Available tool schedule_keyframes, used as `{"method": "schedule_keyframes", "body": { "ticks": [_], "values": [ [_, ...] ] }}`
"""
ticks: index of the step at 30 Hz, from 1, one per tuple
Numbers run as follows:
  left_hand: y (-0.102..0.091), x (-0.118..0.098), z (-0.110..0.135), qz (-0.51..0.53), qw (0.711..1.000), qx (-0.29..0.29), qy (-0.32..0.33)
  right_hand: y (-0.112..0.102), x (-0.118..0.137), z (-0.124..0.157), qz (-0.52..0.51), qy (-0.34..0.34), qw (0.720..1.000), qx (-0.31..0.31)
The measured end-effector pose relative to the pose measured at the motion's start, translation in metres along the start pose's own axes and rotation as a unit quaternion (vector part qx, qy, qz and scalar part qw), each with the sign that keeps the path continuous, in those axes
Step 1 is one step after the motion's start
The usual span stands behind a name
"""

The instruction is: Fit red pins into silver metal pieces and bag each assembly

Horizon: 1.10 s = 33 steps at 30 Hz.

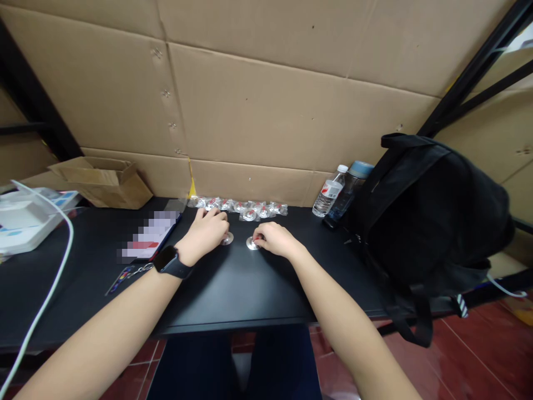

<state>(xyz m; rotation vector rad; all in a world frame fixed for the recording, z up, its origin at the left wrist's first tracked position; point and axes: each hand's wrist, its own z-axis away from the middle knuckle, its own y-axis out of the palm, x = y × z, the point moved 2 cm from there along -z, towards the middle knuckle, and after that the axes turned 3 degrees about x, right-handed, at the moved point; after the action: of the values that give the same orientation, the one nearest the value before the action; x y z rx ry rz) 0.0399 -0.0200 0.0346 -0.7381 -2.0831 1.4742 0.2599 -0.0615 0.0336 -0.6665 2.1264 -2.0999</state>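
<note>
Two shiny silver round discs lie on the black tabletop in front of me. My left hand, with a black watch on the wrist, bends its fingers down at the left silver disc; part of that disc is hidden under the fingers. My right hand pinches the middle of the right silver disc, where a bit of red shows at the fingertips. Just beyond both hands runs a row of silver discs in clear wrappers, several of them with red centres.
Left of my hands lie a phone and a keychain. Farther left are an open cardboard box and a white power strip with a cable. At right stand a water bottle, a blue-lidded bottle and a black backpack.
</note>
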Motion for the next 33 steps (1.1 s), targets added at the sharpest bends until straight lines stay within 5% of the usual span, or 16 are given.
{"method": "schedule_keyframes", "body": {
  "ticks": [8,20,26,33],
  "values": [
    [0.007,-0.001,-0.004,0.030,0.999,-0.021,0.003,0.004,-0.007,0.000,-0.010,-0.055,0.995,-0.079],
    [0.027,0.008,-0.024,0.318,0.944,-0.088,-0.015,-0.011,-0.012,-0.005,-0.234,-0.089,0.933,-0.259],
    [0.028,-0.006,-0.029,0.420,0.899,-0.122,0.023,-0.007,0.004,-0.003,-0.317,-0.081,0.919,-0.220],
    [0.035,-0.009,-0.027,0.383,0.917,-0.110,-0.003,0.012,0.001,-0.012,-0.516,-0.044,0.843,-0.144]
  ]
}}
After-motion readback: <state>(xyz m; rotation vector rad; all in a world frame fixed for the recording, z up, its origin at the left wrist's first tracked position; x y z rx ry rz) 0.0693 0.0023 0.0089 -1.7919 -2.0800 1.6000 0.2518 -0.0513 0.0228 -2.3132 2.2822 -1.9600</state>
